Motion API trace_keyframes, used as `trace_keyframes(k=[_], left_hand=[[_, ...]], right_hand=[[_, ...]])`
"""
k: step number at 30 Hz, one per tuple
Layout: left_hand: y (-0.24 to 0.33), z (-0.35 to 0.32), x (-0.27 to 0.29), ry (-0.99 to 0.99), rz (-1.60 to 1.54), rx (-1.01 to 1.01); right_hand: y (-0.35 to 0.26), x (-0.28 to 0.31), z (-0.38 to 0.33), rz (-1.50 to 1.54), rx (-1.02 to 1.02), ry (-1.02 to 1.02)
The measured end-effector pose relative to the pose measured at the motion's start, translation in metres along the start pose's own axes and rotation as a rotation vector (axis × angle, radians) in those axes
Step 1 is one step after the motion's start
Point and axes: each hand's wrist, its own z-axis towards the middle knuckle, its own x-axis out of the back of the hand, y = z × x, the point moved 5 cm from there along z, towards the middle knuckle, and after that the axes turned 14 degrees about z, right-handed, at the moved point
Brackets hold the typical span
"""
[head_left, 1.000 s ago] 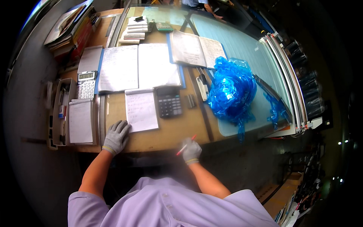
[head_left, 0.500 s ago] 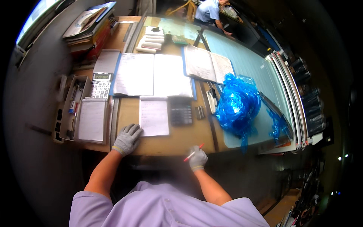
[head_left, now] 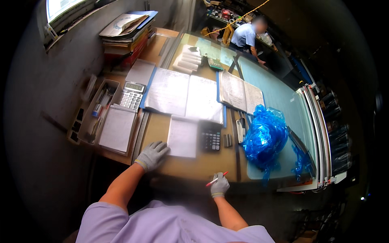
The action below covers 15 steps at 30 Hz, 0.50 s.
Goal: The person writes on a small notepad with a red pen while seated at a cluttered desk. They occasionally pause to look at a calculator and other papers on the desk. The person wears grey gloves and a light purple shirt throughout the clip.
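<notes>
My left hand (head_left: 153, 156), in a grey knit glove, lies flat with fingers stretched on the table's near edge, at the lower left corner of a white notepad (head_left: 182, 137). My gloved right hand (head_left: 220, 186) is closed around a red and white pen (head_left: 217, 179) at the table's front edge. A black calculator (head_left: 210, 137) lies right of the notepad. Beyond them an open ledger (head_left: 185, 94) with a blue cover is spread out, and a second open ledger (head_left: 242, 91) rests to its right.
A crumpled blue plastic bag (head_left: 265, 137) sits at the right beside a stapler (head_left: 241, 129). On the left are a white calculator (head_left: 132, 96), a paper pad (head_left: 117, 128) and a pen tray (head_left: 98, 107). Folders (head_left: 127, 36) are stacked at the far left. Across the table a person (head_left: 245, 36) bends forward.
The view has shifted, so the table and both hands appear lower and further right. My left hand still rests by the notepad, and my right hand keeps the pen.
</notes>
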Motion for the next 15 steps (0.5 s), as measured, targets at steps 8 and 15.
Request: trace_keyframes(k=[8, 15], left_hand=[[-0.002, 0.000, -0.001, 0.007, -0.010, -0.012], [0.004, -0.011, -0.009, -0.006, -0.013, -0.017]], right_hand=[[-0.003, 0.001, 0.007, 0.005, -0.005, 0.007], [-0.001, -0.001, 0.000, 0.068, -0.024, -0.024]])
